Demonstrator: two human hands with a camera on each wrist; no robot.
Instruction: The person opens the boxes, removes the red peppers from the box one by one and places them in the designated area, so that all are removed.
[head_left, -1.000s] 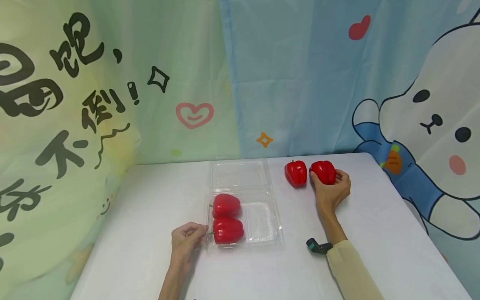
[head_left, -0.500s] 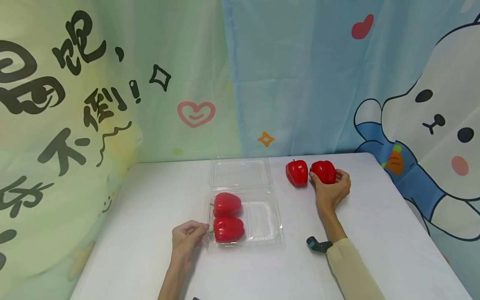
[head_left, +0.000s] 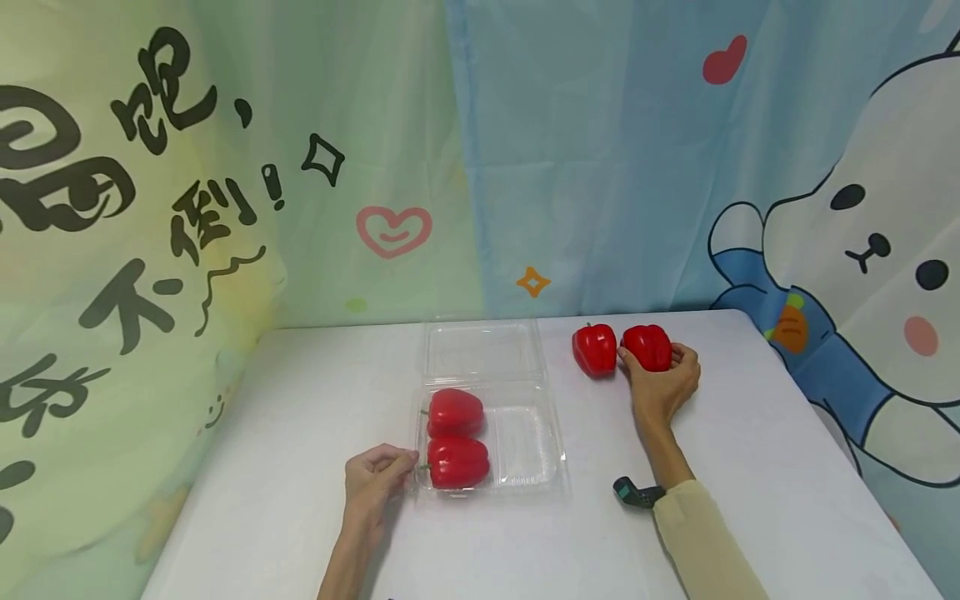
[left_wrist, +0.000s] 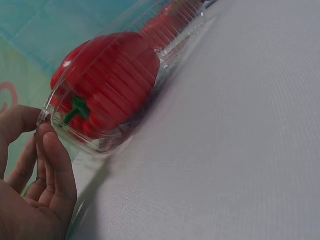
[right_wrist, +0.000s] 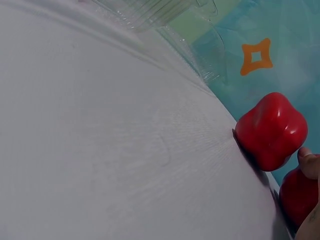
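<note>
On bench (head_left: 300, 500), clear clamshell tray (head_left: 525, 475) as landmark: two red peppers (head_left: 454, 412) packed in left half, right half unfilled. Tray's near-left corner pinched by left hand (head_left: 372, 483). Third pepper (head_left: 648, 347) clasped in right hand (head_left: 663, 385) grip, right of tray beyond it; fourth pepper (head_left: 595, 349) just beside, untouched. Judged half done.

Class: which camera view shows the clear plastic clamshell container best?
The head view: the clamshell container shows whole, lid open, with two peppers in its left half. The left wrist view shows only one corner by the left hand; the right wrist view catches only an edge.
</note>
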